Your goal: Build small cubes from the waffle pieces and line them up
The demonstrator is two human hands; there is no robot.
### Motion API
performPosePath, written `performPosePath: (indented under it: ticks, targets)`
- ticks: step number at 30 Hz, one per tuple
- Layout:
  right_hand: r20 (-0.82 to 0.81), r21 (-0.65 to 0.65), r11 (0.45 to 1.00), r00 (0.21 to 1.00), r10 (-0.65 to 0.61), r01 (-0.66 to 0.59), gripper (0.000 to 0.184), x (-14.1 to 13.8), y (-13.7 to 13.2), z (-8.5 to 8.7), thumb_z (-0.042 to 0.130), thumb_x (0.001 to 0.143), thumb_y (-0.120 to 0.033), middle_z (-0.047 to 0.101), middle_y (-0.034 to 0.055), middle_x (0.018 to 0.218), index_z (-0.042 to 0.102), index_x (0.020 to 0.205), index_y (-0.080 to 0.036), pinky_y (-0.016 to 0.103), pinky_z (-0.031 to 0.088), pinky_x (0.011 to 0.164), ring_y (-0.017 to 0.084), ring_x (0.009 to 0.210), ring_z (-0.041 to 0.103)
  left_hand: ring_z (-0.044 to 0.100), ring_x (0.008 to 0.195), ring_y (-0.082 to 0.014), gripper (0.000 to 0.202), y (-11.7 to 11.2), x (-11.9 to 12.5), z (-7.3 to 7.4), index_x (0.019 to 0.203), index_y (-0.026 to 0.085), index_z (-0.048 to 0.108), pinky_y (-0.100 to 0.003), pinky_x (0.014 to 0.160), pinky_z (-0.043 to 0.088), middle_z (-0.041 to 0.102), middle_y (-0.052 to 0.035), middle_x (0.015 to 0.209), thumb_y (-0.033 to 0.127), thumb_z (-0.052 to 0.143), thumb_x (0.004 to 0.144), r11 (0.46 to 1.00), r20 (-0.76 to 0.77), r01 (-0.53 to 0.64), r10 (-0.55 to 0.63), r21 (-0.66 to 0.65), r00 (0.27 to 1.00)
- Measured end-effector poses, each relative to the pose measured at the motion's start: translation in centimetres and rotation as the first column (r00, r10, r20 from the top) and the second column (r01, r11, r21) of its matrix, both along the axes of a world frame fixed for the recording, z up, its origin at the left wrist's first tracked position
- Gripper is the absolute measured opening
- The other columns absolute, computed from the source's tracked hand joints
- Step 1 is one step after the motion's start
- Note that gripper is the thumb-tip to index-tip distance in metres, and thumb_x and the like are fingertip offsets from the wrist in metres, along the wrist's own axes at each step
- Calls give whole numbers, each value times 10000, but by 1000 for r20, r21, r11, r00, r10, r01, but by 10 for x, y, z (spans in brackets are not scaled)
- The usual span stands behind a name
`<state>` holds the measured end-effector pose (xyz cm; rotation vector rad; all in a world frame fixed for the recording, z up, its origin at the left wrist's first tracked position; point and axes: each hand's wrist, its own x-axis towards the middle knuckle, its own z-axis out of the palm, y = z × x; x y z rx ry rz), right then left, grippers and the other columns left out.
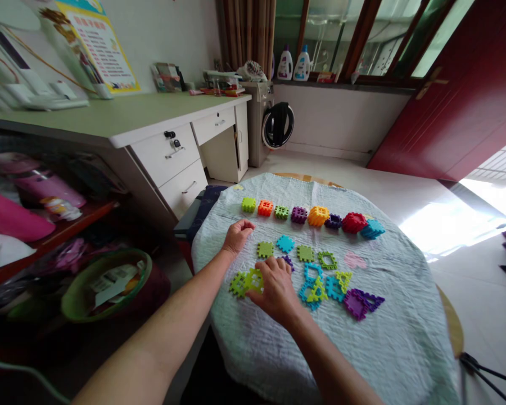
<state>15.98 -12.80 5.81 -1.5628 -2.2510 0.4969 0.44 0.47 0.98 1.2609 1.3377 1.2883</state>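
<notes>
My left hand rests on the cloth at the left of the table, fingers curled together, with no piece visible in it. My right hand is over flat interlocking plastic tiles, thumb and fingers apart. Its thumb touches or covers the edge of a yellow-green tile; whether it grips the tile is hidden. A second yellow-green tile lies just left. Beyond the fingers lie a purple tile, a green square, a blue square and another green square.
Stacks of tiles, from a lime stack to a blue stack, line the far side. Blue frames, a green triangle and purple tiles lie right. A desk and a bin stand left.
</notes>
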Motion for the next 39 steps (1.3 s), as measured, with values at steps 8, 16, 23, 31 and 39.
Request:
performPosePath:
  ticks: [8,16,23,31,39]
  targets:
    - [76,-17,1000,997,-6,7,430,-38,-4,-8,755,715,-514,623,89,1042,654,1002,-210,434,371,923,294,1028,505,602,762,-162,168,0,-4,2,737,182,669,-306,803,463,692,-12,778,274,593,618,999,25,42,-42,-13,999]
    - [125,3,999,991,-49,49,403,-45,-7,-16,748,713,-515,618,82,1038,646,955,-210,434,373,942,294,1031,503,601,765,-170,161,-2,-4,2,736,187,664,-312,798,464,692,-13,776,279,586,630,998,21,55,-55,1,998]
    - [60,-4,1000,998,-23,23,501,-35,-6,-8,705,731,-613,616,86,1072,638,1035,-220,447,389,931,294,1040,504,604,783,-168,157,-2,-4,0,753,186,651,-317,829,474,684,-12,790,275,576,648,998,-26,69,-69,9,997]
    - [-4,203,944,964,-265,261,423,82,20,-18,588,854,-472,586,121,1207,624,1198,-229,470,402,920,309,1101,496,629,870,-199,215,-12,-22,31,851,186,697,-335,833,489,700,-43,891,237,653,647,966,-216,260,-257,-18,942]
    - [101,279,786,797,-596,552,549,227,21,-53,484,828,-619,594,142,1229,646,1175,-225,527,401,913,366,1136,511,506,1203,-268,533,-89,-57,71,1169,244,643,-410,1077,352,604,-63,1285,280,774,654,705,-755,682,-552,-196,354]
